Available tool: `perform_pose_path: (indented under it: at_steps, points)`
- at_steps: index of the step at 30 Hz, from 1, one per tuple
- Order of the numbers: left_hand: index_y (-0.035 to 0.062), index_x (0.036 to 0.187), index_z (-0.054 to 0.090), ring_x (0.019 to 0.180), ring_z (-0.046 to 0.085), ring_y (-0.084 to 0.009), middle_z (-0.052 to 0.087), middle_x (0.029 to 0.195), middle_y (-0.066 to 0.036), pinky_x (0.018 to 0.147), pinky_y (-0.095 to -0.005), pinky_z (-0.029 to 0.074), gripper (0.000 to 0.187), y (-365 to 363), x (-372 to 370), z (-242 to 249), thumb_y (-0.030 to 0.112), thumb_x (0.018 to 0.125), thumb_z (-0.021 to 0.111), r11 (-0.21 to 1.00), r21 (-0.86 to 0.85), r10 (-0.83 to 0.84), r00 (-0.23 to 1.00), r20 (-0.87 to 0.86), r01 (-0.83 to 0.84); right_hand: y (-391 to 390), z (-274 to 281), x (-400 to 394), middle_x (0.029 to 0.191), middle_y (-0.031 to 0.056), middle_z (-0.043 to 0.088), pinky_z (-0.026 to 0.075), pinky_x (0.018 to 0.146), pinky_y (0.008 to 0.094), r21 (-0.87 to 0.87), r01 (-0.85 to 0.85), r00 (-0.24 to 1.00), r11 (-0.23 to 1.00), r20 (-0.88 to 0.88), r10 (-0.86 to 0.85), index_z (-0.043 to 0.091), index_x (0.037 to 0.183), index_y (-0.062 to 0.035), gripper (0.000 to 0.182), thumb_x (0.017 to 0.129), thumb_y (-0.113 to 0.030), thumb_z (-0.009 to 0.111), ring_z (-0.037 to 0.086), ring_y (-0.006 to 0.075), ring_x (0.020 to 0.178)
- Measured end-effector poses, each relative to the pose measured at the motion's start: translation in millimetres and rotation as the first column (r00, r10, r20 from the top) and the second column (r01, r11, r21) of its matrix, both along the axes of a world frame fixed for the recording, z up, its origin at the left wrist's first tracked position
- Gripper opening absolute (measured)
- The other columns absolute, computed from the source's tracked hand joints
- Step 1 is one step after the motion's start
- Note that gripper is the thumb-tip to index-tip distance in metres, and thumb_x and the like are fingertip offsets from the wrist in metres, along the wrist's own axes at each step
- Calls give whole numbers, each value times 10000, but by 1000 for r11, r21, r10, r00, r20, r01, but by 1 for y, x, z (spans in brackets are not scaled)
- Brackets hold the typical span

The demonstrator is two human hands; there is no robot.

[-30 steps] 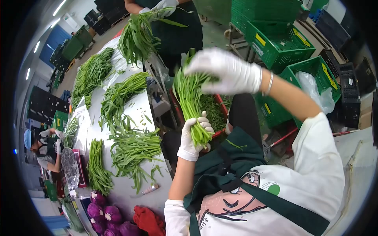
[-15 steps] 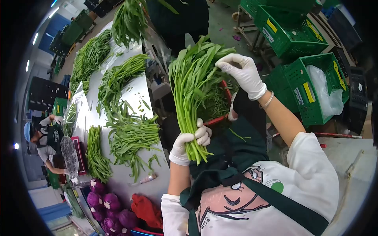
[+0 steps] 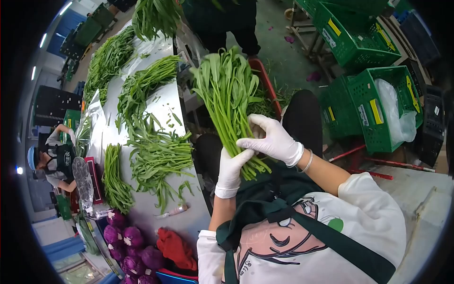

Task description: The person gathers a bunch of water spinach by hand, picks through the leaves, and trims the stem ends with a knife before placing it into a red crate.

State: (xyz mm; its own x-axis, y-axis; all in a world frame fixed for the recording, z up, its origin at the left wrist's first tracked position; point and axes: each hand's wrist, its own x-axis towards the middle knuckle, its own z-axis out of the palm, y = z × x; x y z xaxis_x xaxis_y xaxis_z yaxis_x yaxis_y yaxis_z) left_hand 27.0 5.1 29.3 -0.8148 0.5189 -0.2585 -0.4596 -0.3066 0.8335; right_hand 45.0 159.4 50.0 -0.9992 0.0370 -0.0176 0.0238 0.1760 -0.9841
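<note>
A bunch of leafy water spinach [image 3: 226,102] stands tilted in front of me, leaves away from me and cut stem ends toward my body. My left hand [image 3: 230,174], in a white glove, is closed around the lower stems. From the right, my gloved right hand [image 3: 275,140] grips the same stems a little higher, its thumb lying across them near the left hand. Some of its fingers are hidden behind the stems. Beyond the bunch, a red crate [image 3: 267,85] on the floor holds loose green trimmings.
On the metal table [image 3: 156,102] at left lie several piles of greens [image 3: 158,158] and a small knife [image 3: 175,211]. Purple cabbages [image 3: 134,236] and a red cloth [image 3: 176,250] sit at its near end. Green crates [image 3: 378,113] stand at right. Other people work at the far side.
My right hand has come down from the leaf tops to the stems beside my left hand. The bunch now leans slightly left, with its stem ends shifted right.
</note>
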Motion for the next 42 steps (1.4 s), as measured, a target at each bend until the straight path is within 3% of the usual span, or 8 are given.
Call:
perform_pose_path:
  at_steps: [5, 9, 16, 19, 22, 25, 32, 42]
  points:
    - [-11, 1217, 425, 958, 571, -193, 558, 1091, -104, 838, -318, 472, 541, -9, 5, -1, 123, 751, 664, 992, 121, 30, 996, 81, -39, -7, -4, 5, 782, -20, 526, 403, 615, 198, -475, 60, 996, 878, 81, -24, 567, 967, 3, 303, 811, -240, 660, 456, 28, 684]
    - [-13, 1225, 416, 978, 564, -208, 544, 1112, -111, 849, -330, 468, 556, -9, 7, -1, 128, 743, 656, 982, 185, 27, 993, 111, -47, -10, -1, 8, 839, -10, 505, 397, 680, 203, -574, 81, 996, 815, 81, -42, 530, 1025, 11, 303, 847, -220, 616, 461, 46, 742]
    - [4, 1247, 394, 1003, 548, -196, 531, 1125, -101, 868, -319, 454, 576, 8, 15, -2, 137, 758, 666, 972, 205, 97, 989, 108, -118, -10, -14, 1, 846, 168, 465, 367, 732, 392, 216, 298, 864, 930, -475, -167, 500, 926, 20, 337, 847, -303, 557, 437, 354, 805]
    - [4, 1219, 431, 970, 559, -173, 553, 1084, -79, 847, -295, 459, 568, 14, 15, -1, 115, 736, 707, 980, 172, 97, 995, 7, -96, -6, -18, 4, 891, 146, 511, 392, 758, 359, 390, 275, 891, 879, -448, -80, 512, 982, 26, 352, 857, -301, 554, 494, 294, 839]
    - [3, 1153, 491, 909, 579, -151, 579, 1033, -68, 804, -276, 475, 501, 16, 12, 1, 45, 710, 722, 993, 81, 87, 996, 0, -86, -7, -15, 3, 975, 123, 553, 405, 816, 318, -476, 45, 994, 878, -63, -85, 513, 1062, 32, 392, 865, -304, 550, 531, 209, 924]
    - [1, 1137, 496, 888, 588, -151, 590, 1012, -75, 796, -281, 480, 495, 9, 8, -4, 30, 699, 725, 991, -136, -31, 992, -126, 14, -3, 5, 8, 1048, 111, 573, 412, 872, 286, -218, 47, 997, 975, -55, -60, 492, 1132, 40, 396, 828, -181, 618, 534, 157, 977]
    - [-15, 1171, 463, 953, 580, -205, 571, 1070, -110, 843, -333, 474, 450, 1, 6, 4, 54, 765, 643, 977, 140, 162, 987, -13, -159, 12, 7, 6, 1085, 78, 575, 418, 885, 283, -595, -43, 997, 803, 31, 76, 485, 1155, 30, 376, 841, -141, 600, 541, 119, 979]
    - [-16, 1109, 510, 894, 595, -169, 596, 1017, -91, 811, -292, 475, 394, 7, 10, 4, -31, 737, 637, 986, 0, 168, 983, -70, -168, 15, -1, 8, 1036, 70, 597, 415, 863, 266, -381, -108, 993, 918, 8, 120, 508, 1132, 33, 330, 864, -149, 569, 534, 107, 944]
